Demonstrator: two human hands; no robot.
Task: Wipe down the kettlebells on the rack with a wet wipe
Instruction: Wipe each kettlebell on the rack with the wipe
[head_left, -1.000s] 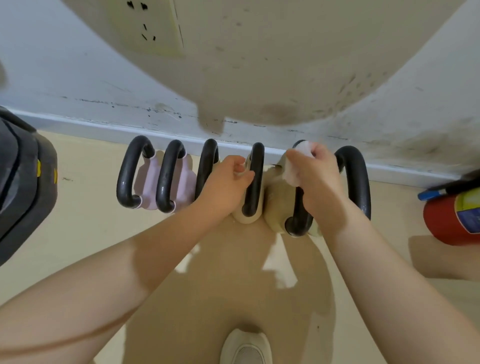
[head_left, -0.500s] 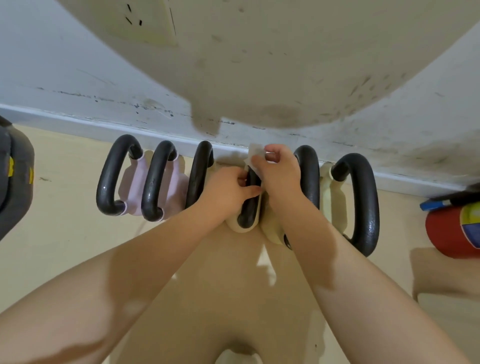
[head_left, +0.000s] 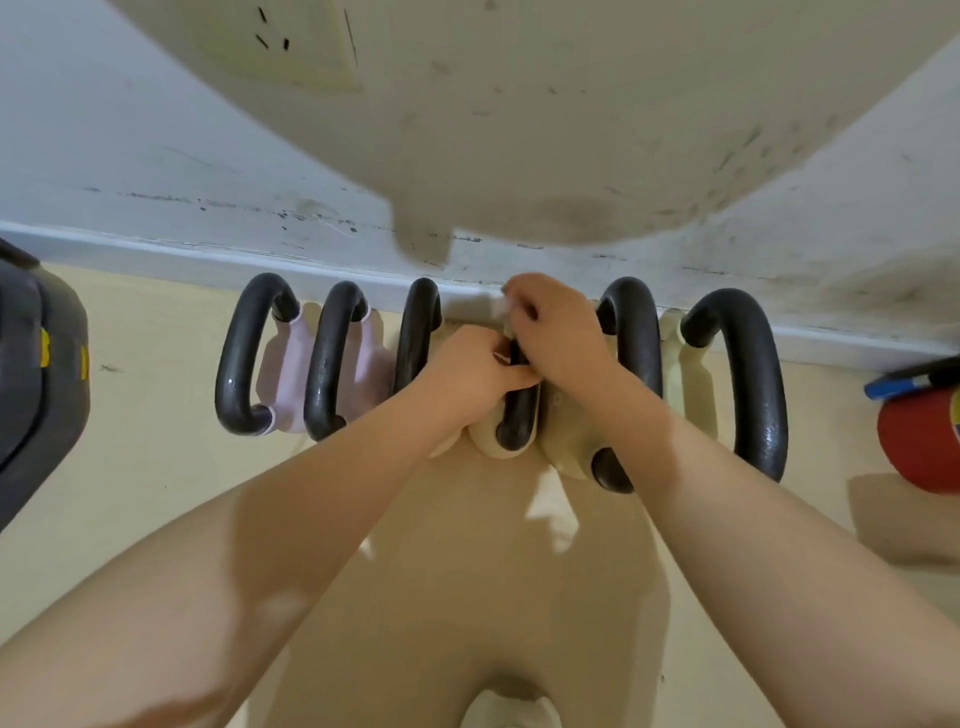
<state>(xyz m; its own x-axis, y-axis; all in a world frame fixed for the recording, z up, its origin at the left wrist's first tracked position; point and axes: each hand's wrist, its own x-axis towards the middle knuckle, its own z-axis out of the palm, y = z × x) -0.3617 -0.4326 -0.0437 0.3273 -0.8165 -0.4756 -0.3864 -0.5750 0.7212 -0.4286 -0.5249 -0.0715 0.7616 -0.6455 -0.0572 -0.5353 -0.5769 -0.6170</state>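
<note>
Left hand (head_left: 470, 376) fingers clench the middle kettlebell handle (head_left: 517, 421); right hand (head_left: 556, 332) pinches the wet wipe (head_left: 503, 310) against it.

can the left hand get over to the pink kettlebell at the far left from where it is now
Probably yes. The left hand sits on the fourth handle; only two handles stand between, and the pink kettlebell is uncovered.

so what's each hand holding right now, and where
Left hand grips the fourth kettlebell's black handle mid-loop. Right hand pinches the white wet wipe against that handle's far end.
</note>
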